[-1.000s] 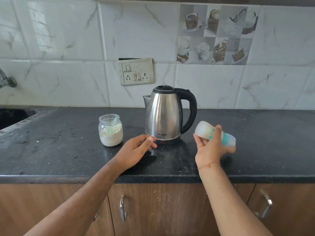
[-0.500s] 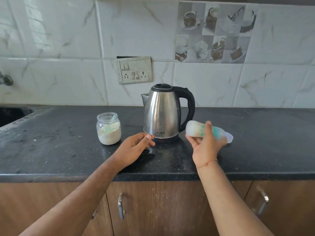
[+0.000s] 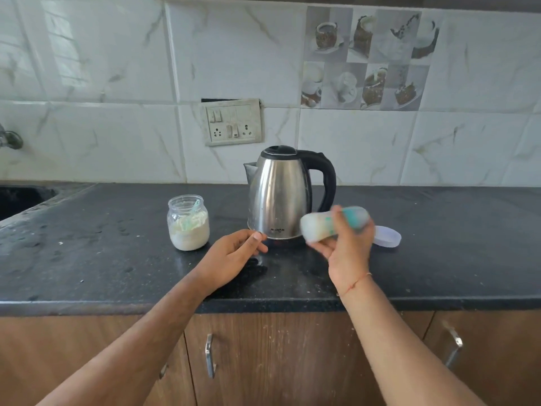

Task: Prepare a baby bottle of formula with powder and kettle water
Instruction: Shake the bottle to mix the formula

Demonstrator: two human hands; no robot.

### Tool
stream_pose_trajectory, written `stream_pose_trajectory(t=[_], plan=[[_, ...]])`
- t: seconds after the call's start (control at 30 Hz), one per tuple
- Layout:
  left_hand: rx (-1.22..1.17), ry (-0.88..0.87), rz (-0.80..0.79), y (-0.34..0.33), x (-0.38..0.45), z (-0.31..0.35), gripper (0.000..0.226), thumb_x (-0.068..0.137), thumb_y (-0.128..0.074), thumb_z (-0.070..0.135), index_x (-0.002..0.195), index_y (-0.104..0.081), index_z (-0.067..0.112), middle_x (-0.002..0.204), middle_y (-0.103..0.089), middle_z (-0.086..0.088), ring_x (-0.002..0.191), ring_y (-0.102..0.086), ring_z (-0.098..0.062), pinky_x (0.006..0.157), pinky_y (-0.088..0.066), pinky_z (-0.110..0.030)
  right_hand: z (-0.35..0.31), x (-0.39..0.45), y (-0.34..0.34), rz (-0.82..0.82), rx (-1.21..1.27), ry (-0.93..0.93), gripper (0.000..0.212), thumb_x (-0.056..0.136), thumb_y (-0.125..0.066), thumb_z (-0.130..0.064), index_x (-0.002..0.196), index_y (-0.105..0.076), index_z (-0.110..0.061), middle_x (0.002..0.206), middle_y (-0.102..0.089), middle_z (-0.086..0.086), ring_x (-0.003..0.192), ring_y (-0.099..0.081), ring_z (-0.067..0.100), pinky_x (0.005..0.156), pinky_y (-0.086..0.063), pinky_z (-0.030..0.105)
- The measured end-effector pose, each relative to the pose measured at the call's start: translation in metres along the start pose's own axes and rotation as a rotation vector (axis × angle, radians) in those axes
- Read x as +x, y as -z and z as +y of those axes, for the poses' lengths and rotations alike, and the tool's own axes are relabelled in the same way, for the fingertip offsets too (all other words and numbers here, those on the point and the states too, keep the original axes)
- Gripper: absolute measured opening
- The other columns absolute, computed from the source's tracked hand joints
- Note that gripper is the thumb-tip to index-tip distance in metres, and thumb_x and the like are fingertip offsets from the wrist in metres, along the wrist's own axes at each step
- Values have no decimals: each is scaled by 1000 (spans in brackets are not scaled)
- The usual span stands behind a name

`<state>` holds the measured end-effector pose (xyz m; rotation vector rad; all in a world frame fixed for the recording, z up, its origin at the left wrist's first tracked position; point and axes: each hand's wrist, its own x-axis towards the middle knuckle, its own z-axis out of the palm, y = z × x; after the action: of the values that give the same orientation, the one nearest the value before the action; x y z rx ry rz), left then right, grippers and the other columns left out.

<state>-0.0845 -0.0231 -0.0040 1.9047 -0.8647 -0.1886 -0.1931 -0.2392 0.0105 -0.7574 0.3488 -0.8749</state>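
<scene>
My right hand (image 3: 347, 253) grips a baby bottle (image 3: 319, 225) with milky contents and a teal collar, held sideways and blurred with motion in front of the steel kettle (image 3: 278, 194). My left hand (image 3: 231, 256) rests on the black counter (image 3: 102, 259) just left of the kettle's base, fingers loosely curled and holding nothing. An open glass jar of white powder (image 3: 188, 222) with a teal scoop in it stands left of the kettle. A clear round cap (image 3: 386, 236) lies on the counter behind my right hand.
A tiled wall with a switch and socket plate (image 3: 232, 122) rises behind the counter. A sink (image 3: 20, 197) and a tap (image 3: 10, 139) are at the far left. Wooden cabinet doors with metal handles (image 3: 209, 356) run below the counter edge.
My right hand has swung the bottle from side to side and a little lower, its base now pointing left; the clear cap now shows behind it. The left hand has stayed put.
</scene>
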Motion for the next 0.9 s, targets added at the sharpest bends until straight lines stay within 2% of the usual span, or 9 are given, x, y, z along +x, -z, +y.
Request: stream_pose_trajectory(t=[0.07,0.2,0.33,0.43,0.47,0.6,0.73,0.83,0.9], plan=[[4,-1,2,-1,-1,1,49,101,-43,65,125,-73,35,113,-79,22,110,-72,2,112,-53,-38,0,13,11,152,202,69,61,97,-80,-25,140,-37,-25,137,-60,12,118,-72,38,71,-67,56],[3,1,4,-2,-1,1,48,103,-43,63,126,-74,34,112,-80,22,108,-72,3,111,-53,-36,2,-4,3,-189,-173,-134,56,94,-82,-23,140,-50,-27,124,-69,9,103,-79,31,66,-66,55],[-2,4,12,-3,-1,0,42,109,-44,56,126,-74,33,112,-80,21,109,-72,3,110,-53,-34,-3,12,11,146,184,52,55,98,-79,-24,136,-41,-29,135,-61,10,118,-72,36,73,-66,58],[0,9,7,-3,0,0,43,108,-44,57,126,-74,33,113,-80,20,108,-72,4,109,-53,-33,2,3,8,-183,-133,-137,47,95,-81,-24,132,-52,-29,125,-68,11,104,-78,33,71,-66,60],[7,6,5,-3,-1,1,42,108,-44,57,126,-73,33,112,-80,20,108,-72,4,108,-53,-33,0,-1,4,-203,-178,-179,51,94,-83,-25,135,-53,-28,124,-68,12,104,-78,33,70,-66,59],[2,-2,2,-2,-2,3,52,100,-42,66,124,-74,33,113,-80,21,108,-72,3,107,-52,-31,-2,15,12,130,203,37,61,98,-80,-24,143,-39,-24,134,-63,11,119,-72,37,74,-66,60],[13,7,-12,-2,-3,5,58,95,-41,70,127,-73,34,112,-79,21,108,-71,5,108,-52,-31,1,-1,5,-190,-161,-147,54,95,-82,-26,139,-49,-27,127,-66,11,105,-78,33,71,-66,60],[1,8,-6,-2,-2,4,55,97,-41,68,125,-74,34,113,-79,22,108,-71,4,107,-52,-30,-2,9,7,113,120,42,65,97,-80,-24,145,-37,-25,137,-60,11,115,-73,35,75,-66,60],[3,10,5,-3,-2,2,51,101,-42,65,124,-74,33,113,-79,21,108,-71,4,106,-51,-29,-5,8,5,86,134,19,63,98,-79,-25,144,-37,-25,138,-61,10,114,-74,35,73,-67,58]])
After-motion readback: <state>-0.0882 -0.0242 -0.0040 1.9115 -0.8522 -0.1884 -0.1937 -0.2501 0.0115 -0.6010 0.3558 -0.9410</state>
